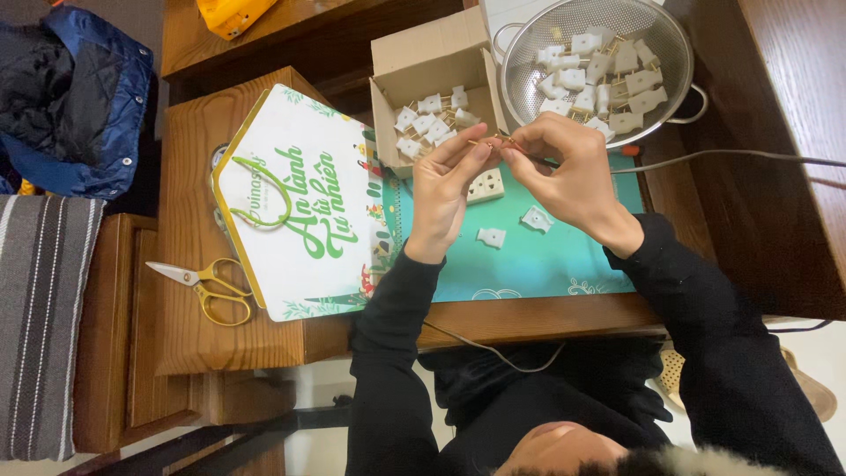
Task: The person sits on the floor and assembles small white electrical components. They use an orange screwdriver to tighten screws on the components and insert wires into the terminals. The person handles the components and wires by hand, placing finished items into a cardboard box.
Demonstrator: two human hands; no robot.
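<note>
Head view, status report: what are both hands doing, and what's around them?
Left hand and right hand pinch a thin brass pin between fingertips. Cardboard box and metal colander of white plugs behind. Loose plug pieces on teal mat below.

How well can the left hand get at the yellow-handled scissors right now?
Probably yes: the scissors lie uncovered on that side, beyond the paper bag. But the left hand is pinching a brass pin with the right hand.

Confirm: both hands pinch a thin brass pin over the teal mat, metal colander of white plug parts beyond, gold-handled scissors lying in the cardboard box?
Not quite. In the head view the gold-handled scissors lie on the wooden table, not in the cardboard box, which holds white plug parts. The rest stands.
</note>
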